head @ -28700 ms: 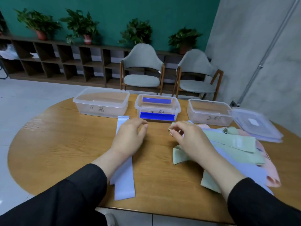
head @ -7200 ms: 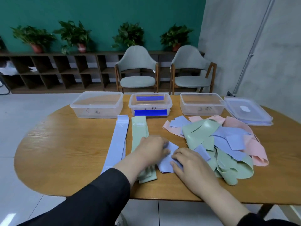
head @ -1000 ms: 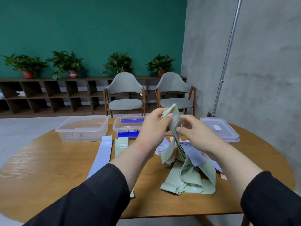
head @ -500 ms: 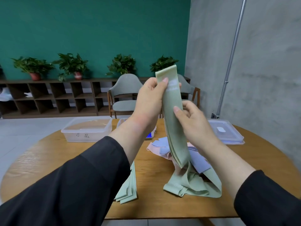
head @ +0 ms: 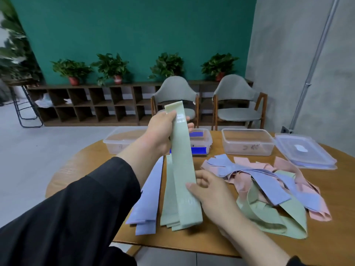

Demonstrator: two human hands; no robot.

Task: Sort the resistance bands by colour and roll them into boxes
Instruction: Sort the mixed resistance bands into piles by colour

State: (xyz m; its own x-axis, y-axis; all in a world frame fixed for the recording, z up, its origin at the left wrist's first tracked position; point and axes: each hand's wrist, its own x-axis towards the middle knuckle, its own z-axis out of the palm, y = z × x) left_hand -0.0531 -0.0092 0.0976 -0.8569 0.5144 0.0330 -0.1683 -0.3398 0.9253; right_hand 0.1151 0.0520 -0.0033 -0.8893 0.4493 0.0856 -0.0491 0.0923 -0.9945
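2 hands (head: 163,131) hold green band (head: 182,169) btwn them.

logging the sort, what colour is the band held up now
Pale green band, head view.

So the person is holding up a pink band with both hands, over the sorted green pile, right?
Not quite: the band is green, not pink. The head view shows the left hand gripping its top and the right hand holding it lower down, over the green pile.
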